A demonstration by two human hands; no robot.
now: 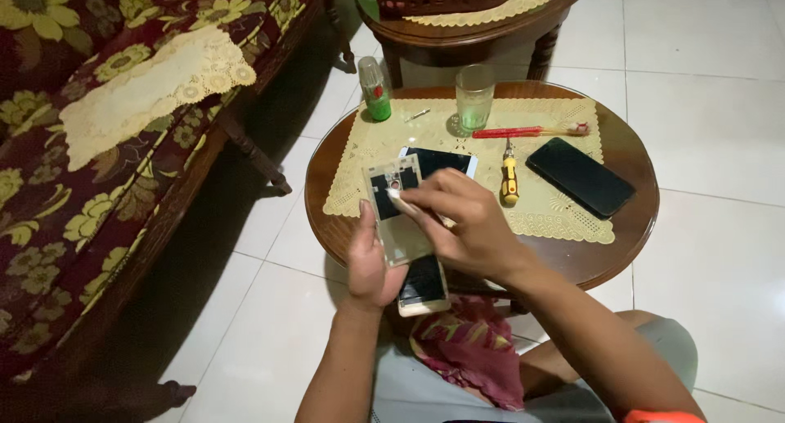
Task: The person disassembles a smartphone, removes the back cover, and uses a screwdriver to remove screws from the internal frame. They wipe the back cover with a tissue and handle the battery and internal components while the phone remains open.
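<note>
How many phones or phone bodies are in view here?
3: a black phone on the table's right, a white-edged phone under the hands, and a back shell in the left hand.

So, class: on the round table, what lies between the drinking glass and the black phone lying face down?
In the head view, a red toothbrush lies between the glass and the black phone, on the lace mat.

Pale phone back cover (398, 214) held upright, inner side showing.
</note>
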